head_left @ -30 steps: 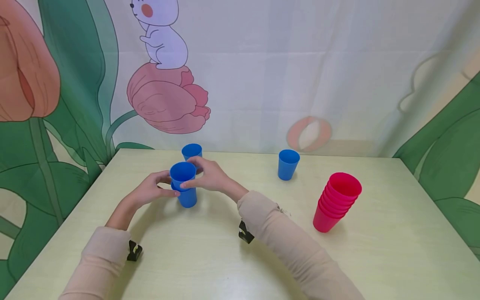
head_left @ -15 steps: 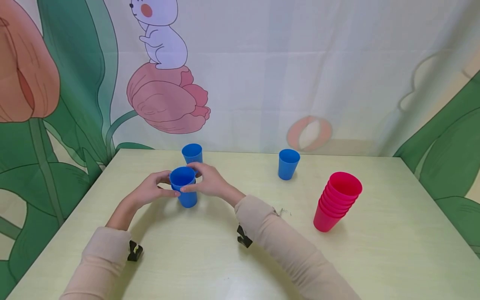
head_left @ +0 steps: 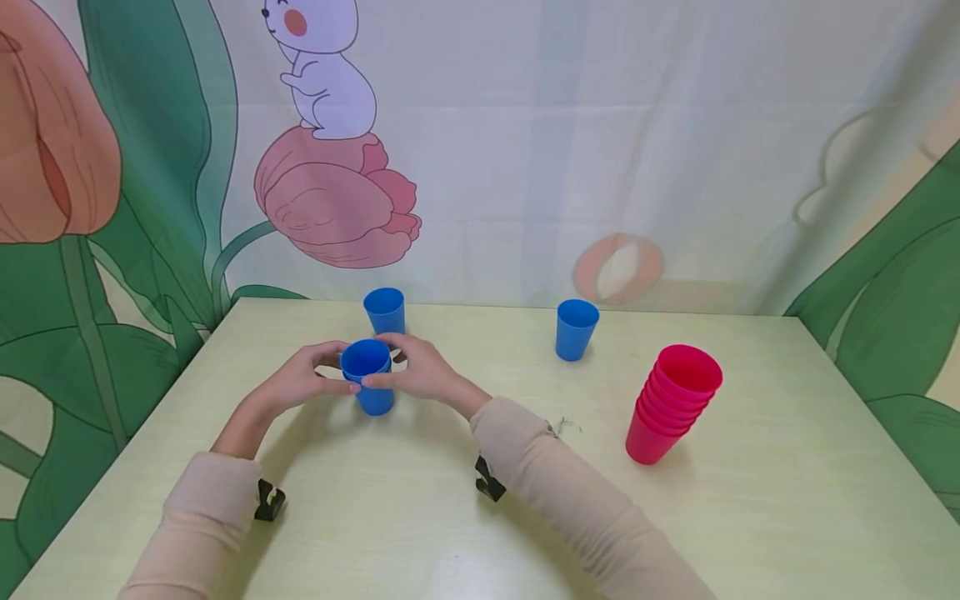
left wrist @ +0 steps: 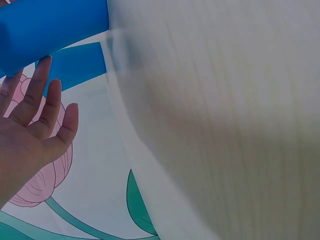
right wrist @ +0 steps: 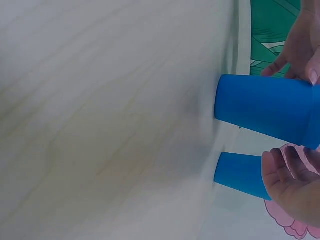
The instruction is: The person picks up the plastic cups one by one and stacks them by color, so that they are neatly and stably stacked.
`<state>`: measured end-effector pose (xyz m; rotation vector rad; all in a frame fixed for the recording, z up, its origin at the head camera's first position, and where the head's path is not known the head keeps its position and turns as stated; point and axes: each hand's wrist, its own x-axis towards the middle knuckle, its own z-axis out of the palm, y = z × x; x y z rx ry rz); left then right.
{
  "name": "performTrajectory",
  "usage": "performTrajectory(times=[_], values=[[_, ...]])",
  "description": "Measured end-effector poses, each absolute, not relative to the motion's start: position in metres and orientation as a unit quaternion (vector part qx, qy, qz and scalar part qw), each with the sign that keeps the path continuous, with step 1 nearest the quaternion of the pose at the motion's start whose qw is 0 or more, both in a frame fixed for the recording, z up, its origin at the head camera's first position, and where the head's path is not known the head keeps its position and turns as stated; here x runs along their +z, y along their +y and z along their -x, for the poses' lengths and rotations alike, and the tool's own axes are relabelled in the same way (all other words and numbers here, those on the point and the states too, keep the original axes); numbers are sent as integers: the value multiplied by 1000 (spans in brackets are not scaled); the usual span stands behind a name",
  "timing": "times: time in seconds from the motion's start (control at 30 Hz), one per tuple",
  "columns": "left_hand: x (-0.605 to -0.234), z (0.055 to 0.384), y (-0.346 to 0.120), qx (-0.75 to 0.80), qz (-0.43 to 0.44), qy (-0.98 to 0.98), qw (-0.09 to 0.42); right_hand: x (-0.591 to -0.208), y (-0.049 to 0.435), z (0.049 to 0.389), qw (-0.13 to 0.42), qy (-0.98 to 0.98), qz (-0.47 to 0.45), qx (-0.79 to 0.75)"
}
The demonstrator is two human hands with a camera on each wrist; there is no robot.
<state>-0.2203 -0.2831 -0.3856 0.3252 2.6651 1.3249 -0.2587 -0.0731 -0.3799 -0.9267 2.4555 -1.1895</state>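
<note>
Two nested blue cups [head_left: 377,400] stand upright on the left part of the table, the upper one sunk nearly to its rim in the lower. My left hand [head_left: 300,381] holds them from the left side, thumb in front and fingers behind. From the right, my right hand [head_left: 426,368] pinches the upper cup near its rim, with the thumb at the front. Both hands also show at the blue cups [right wrist: 265,106] in the right wrist view. In the left wrist view, fingertips of the left hand [left wrist: 30,120] touch the cup wall [left wrist: 55,30].
Another blue cup [head_left: 385,310] stands just behind the nested pair. Farther right at the back is a single blue cup [head_left: 576,332]. A tilted-looking stack of several pinkish-red cups [head_left: 667,408] stands on the right of the table [head_left: 450,517]. A printed curtain [head_left: 480,167] hangs behind.
My right hand has moved down with the upper blue cup, which has slid deeper into the lower one. My left hand has stayed in place. The other cups have not moved.
</note>
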Motion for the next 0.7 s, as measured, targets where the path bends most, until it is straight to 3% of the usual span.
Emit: performTrajectory(times=[0.7], values=[[-386,220,-280,438,-95,891,76,-378,-26,262,79,853,226,-463]])
